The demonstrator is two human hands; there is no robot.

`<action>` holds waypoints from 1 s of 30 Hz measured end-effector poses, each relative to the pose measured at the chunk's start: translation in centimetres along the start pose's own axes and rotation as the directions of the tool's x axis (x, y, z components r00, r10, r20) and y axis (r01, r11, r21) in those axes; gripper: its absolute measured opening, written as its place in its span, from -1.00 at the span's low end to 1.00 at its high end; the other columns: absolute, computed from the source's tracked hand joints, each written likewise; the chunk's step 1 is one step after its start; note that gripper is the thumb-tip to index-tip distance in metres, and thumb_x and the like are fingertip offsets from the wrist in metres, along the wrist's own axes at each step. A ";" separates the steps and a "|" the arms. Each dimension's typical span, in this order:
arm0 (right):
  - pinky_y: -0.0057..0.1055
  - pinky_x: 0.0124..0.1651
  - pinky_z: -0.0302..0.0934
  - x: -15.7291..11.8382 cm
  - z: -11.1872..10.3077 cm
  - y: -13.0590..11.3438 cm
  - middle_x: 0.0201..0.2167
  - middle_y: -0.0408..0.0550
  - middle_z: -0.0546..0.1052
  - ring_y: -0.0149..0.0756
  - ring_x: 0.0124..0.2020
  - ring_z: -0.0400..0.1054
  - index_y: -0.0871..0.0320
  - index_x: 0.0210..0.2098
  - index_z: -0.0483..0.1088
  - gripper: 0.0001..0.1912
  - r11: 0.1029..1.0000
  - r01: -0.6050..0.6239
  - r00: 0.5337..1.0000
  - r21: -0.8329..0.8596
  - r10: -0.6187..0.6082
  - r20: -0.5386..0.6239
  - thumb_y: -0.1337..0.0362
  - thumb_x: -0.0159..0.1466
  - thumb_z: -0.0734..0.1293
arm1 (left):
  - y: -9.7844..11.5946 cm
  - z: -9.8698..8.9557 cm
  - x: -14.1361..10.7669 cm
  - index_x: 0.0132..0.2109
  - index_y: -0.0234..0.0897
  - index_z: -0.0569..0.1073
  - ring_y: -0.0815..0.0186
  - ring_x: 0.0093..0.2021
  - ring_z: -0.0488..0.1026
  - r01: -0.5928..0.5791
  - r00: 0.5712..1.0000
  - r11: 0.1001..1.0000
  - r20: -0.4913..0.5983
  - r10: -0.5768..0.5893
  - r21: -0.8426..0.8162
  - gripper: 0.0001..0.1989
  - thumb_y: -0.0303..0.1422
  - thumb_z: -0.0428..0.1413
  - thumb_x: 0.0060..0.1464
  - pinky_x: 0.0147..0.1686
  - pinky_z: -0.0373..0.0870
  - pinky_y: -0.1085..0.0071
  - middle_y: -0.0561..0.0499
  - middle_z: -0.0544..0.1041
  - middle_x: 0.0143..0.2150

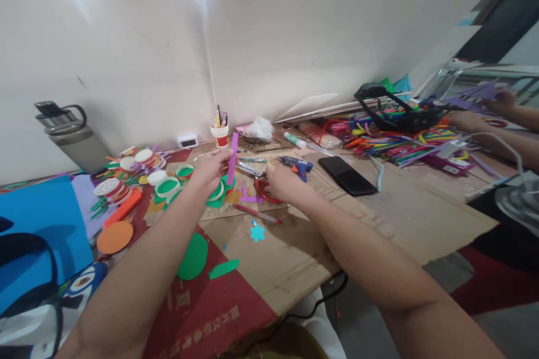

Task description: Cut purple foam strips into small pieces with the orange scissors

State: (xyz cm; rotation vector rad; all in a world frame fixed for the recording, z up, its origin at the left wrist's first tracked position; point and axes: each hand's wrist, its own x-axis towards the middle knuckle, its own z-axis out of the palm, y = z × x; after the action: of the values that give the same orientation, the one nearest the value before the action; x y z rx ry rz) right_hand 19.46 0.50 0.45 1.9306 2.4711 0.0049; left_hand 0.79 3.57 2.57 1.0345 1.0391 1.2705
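Observation:
My left hand (210,168) pinches a purple strip (234,148), which stands nearly upright above the table. Just to its right, my right hand (286,182) is closed on red-handled scissors (251,170), their blades pointing left toward the strip. Purple scraps (247,198) lie under the scissors. A red pen (257,213) rests in front of my right hand, and a teal flower-shaped cutout (257,232) lies nearer to me. White rings with green centres (167,186) sit beside and partly behind my left forearm.
A blue glue gun (297,165) and a black phone (347,175) lie right of my hands. Farther right are colourful pipe cleaners (387,140), a black headset-like frame (391,115) and another person's hands (503,100). A bottle (73,137) and a pen cup (219,136) stand at the back.

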 end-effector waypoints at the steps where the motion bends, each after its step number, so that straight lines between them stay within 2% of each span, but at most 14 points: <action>1: -0.21 -0.04 0.23 0.1 0.2 -0.2 -0.06 0.44 0.48 0.12 -0.02 0.41 0.39 0.04 0.37 -0.60 1.000 -0.001 1.000 -0.018 0.001 0.015 0.28 0.26 0.30 | 0.1 0.0 -0.1 -0.38 -0.36 0.52 0.33 -0.42 0.49 0.007 1.000 1.000 0.014 -0.006 -0.016 -0.76 -0.30 0.32 -0.23 -0.44 0.36 0.46 -0.05 0.55 -0.45; 5: -0.20 -0.07 0.25 0.5 0.9 -0.4 -0.07 0.42 0.49 0.13 -0.04 0.42 0.38 0.06 0.33 -0.56 0.999 -0.037 0.999 -0.003 0.037 -0.019 0.24 0.25 0.28 | 0.6 -0.1 -0.2 -0.34 -0.37 0.51 0.35 -0.43 0.50 0.001 1.000 0.998 0.025 0.000 -0.058 -0.81 -0.38 0.29 -0.13 -0.42 0.42 0.45 -0.04 0.55 -0.44; 9: -0.32 -0.16 0.26 1.0 0.8 0.7 -0.12 0.24 0.55 -0.02 -0.12 0.46 0.27 0.08 0.32 -0.53 0.959 -0.010 0.992 0.282 0.045 -0.117 0.22 0.21 0.31 | 1.0 -0.3 -0.1 -0.33 -0.37 0.48 0.42 -0.52 0.45 -0.017 1.000 0.998 -0.017 0.016 -0.062 -0.85 -0.39 0.25 -0.07 -0.54 0.35 0.53 -0.01 0.53 -0.46; 12: -0.36 -0.12 0.26 1.4 0.5 1.5 -0.12 0.12 0.56 -0.15 -0.14 0.46 0.19 0.16 0.29 -0.49 0.852 0.116 0.968 0.510 0.018 -0.251 0.34 0.20 0.29 | 1.4 -0.6 0.0 -0.33 -0.37 0.47 0.42 -0.54 0.44 -0.024 0.999 0.998 -0.050 0.021 -0.059 -0.87 -0.41 0.23 -0.07 -0.58 0.35 0.53 -0.01 0.53 -0.47; 15: -0.36 -0.18 0.30 1.8 0.5 2.0 -0.23 0.03 0.57 -0.24 -0.27 0.45 0.24 0.25 0.21 -0.38 0.713 0.269 0.945 0.647 -0.067 -0.319 0.39 0.18 0.27 | 1.6 -0.9 0.2 -0.36 -0.39 0.48 0.42 -0.55 0.42 -0.046 0.996 0.998 -0.076 0.043 -0.034 -0.89 -0.42 0.22 -0.07 -0.59 0.33 0.53 -0.02 0.52 -0.49; 17: -0.33 -0.16 0.31 1.9 0.6 2.0 -0.20 0.05 0.56 -0.23 -0.25 0.45 0.25 0.27 0.19 -0.35 0.644 0.365 0.919 0.672 -0.136 -0.369 0.39 0.17 0.26 | 1.8 -1.1 0.3 -0.38 -0.39 0.48 0.43 -0.56 0.42 -0.071 0.993 0.997 -0.093 0.070 -0.006 -0.91 -0.43 0.22 -0.05 -0.61 0.30 0.55 -0.01 0.51 -0.51; 20: -0.32 -0.03 0.28 1.8 0.7 1.8 -0.01 0.11 0.51 -0.20 -0.07 0.41 0.20 0.18 0.31 -0.43 0.636 0.462 0.872 0.618 -0.201 -0.445 0.40 0.15 0.25 | 2.1 -1.6 0.5 -0.40 -0.39 0.50 0.43 -0.57 0.42 -0.079 0.990 0.996 -0.117 0.082 0.030 -0.94 -0.46 0.20 -0.02 -0.62 0.27 0.57 0.00 0.49 -0.54; 22: -0.37 -0.10 0.26 1.5 0.5 1.6 -0.10 0.07 0.54 -0.24 -0.17 0.41 0.21 0.05 0.41 -0.54 0.672 0.454 0.880 0.584 -0.237 -0.412 0.40 0.14 0.26 | 2.2 -1.9 0.7 -0.40 -0.40 0.51 0.43 -0.56 0.42 -0.068 0.990 0.997 -0.119 0.073 0.043 -0.95 -0.47 0.21 -0.02 -0.61 0.27 0.58 -0.01 0.50 -0.54; 25: -0.46 -0.32 0.17 0.8 0.0 1.1 -0.42 -0.09 0.50 -0.38 -0.46 0.28 0.24 -0.17 0.45 -0.75 0.710 0.408 0.910 0.573 -0.265 -0.319 0.35 0.17 0.25 | 2.1 -2.3 0.9 -0.40 -0.41 0.52 0.44 -0.56 0.43 -0.072 0.993 0.995 -0.088 0.079 0.075 -0.93 -0.46 0.23 -0.02 -0.60 0.28 0.59 -0.05 0.52 -0.51; 27: -0.50 -0.39 0.10 0.4 -0.4 0.8 -0.51 -0.16 0.43 -0.42 -0.51 0.21 0.23 -0.25 0.44 -0.81 0.698 0.392 0.919 0.599 -0.262 -0.295 0.33 0.19 0.23 | 2.0 -2.4 1.0 -0.39 -0.41 0.53 0.44 -0.57 0.42 -0.073 0.994 0.990 -0.078 0.083 0.117 -0.93 -0.46 0.23 -0.01 -0.60 0.28 0.59 -0.06 0.53 -0.51; 30: -0.51 -0.39 0.08 -0.1 -0.8 0.5 -0.53 -0.17 0.40 -0.43 -0.50 0.23 0.22 -0.27 0.43 -0.82 0.664 0.364 0.931 0.653 -0.243 -0.272 0.33 0.20 0.22 | 2.0 -2.2 0.8 -0.40 -0.41 0.53 0.45 -0.60 0.40 -0.053 0.993 0.980 -0.095 0.073 0.192 -0.92 -0.46 0.22 0.01 -0.62 0.24 0.58 -0.07 0.54 -0.53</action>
State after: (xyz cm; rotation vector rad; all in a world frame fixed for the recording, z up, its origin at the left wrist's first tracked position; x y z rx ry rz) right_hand 19.92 0.53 1.29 1.6723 3.1979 -0.9540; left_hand -1.78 4.51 3.96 1.1645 1.2322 1.3051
